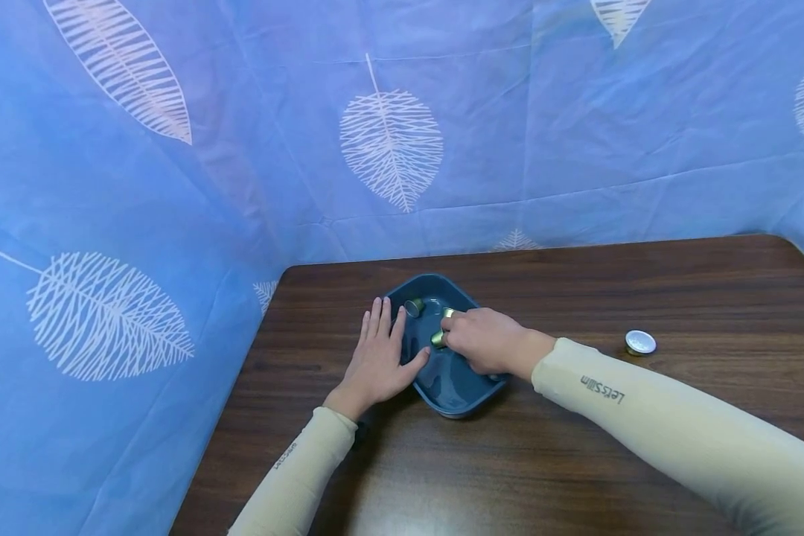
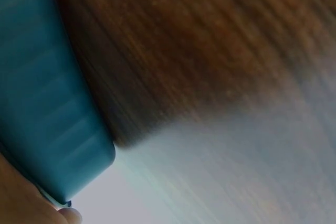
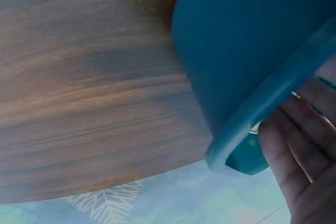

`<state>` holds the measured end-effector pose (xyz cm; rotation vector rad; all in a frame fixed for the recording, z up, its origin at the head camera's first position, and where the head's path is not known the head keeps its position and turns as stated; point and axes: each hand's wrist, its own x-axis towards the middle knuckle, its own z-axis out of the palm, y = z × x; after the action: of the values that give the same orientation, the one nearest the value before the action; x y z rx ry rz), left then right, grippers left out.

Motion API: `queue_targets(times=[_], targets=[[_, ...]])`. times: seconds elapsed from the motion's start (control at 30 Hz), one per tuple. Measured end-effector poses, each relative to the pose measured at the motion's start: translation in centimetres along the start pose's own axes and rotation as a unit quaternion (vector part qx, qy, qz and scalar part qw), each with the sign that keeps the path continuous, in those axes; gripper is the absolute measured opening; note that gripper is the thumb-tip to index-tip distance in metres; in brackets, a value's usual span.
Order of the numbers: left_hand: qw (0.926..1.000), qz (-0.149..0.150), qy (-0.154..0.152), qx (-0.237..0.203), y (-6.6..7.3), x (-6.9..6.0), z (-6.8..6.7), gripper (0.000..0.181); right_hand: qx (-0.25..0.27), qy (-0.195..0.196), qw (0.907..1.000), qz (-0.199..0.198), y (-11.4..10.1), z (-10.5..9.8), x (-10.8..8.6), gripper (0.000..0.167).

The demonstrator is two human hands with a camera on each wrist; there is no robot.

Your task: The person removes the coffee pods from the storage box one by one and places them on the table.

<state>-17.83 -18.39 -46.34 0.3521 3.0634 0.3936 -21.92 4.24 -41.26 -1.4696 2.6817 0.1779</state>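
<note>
A blue cloth backdrop [image 1: 476, 134] with white leaf prints hangs behind the brown wood-grain tabletop [image 1: 543, 461]. Two pale sleeves [image 1: 643, 402] reach in from the near side.

The blue dish [image 1: 454, 411] stands upright on the tabletop, one corner toward the person. The left hand [image 1: 378, 365] lies at its left rim, fingers straight and slightly apart, thumb lying over the inside; this appears to steady the dish. The right hand [image 1: 485, 339] reaches in over the opposite side, fingers bent down together beside the gold-green pieces. Whether they are clamped on one cannot be told — the thumb and fingertips are hidden.

Small cup-shaped pieces come last. A dark green cup [image 1: 413, 307] lies on its side near the dish's far left wall; a gold-green cup [image 1: 438, 340] lies mid-dish, just by the right fingers, with another gold piece [image 1: 448, 313] partly covered by them. A silver-topped cup [image 1: 640, 342] sits on the tabletop, well apart to the right.

Recommended handling, in the inspector's judgement: single out one cup, pinch it lightly by its sides, lift it straight clear of the rim — and keep the left palm's pressure gentle so the dish does not slide or tip.
</note>
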Motion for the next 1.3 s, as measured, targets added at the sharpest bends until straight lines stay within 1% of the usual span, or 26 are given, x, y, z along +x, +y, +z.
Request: queue_targets(times=[0.07,0.23,0.4,0.6,0.7,0.93,1.17,1.3], targets=[[1.0000,0.001,0.000,0.002,0.0,0.0,0.0,0.094,-0.011,-0.002,0.9999,-0.003,0.0,0.1,0.1,0.019],[1.0000,0.003,0.002,0.001,0.0,0.1,-0.1,0.094,-0.040,-0.021,0.9990,-0.007,0.1,0.3,0.4,0.016],[1.0000,0.004,-0.001,0.000,0.0,0.1,0.0,0.094,-0.042,-0.034,0.9986,0.000,0.2,0.6,0.1,0.014],[1.0000,0.003,0.002,-0.002,-0.2,0.1,0.1,0.094,-0.047,-0.029,0.9985,0.001,0.4,0.9,-0.2,0.010],[1.0000,0.003,0.001,-0.003,-0.2,0.0,0.1,0.094,-0.040,-0.032,0.9987,0.005,0.4,1.1,-0.2,0.009],[1.0000,0.003,0.001,-0.007,-0.2,-0.1,0.2,0.094,-0.005,-0.045,0.9988,0.018,0.5,1.2,0.0,0.008],[1.0000,0.003,0.002,-0.009,-0.2,-0.1,0.2,0.094,-0.002,-0.048,0.9986,0.020,0.4,1.0,0.0,0.006],[1.0000,0.002,0.004,-0.002,-0.3,0.0,0.2,0.094,-0.005,-0.045,0.9989,0.015,0.3,0.8,0.0,0.005]])
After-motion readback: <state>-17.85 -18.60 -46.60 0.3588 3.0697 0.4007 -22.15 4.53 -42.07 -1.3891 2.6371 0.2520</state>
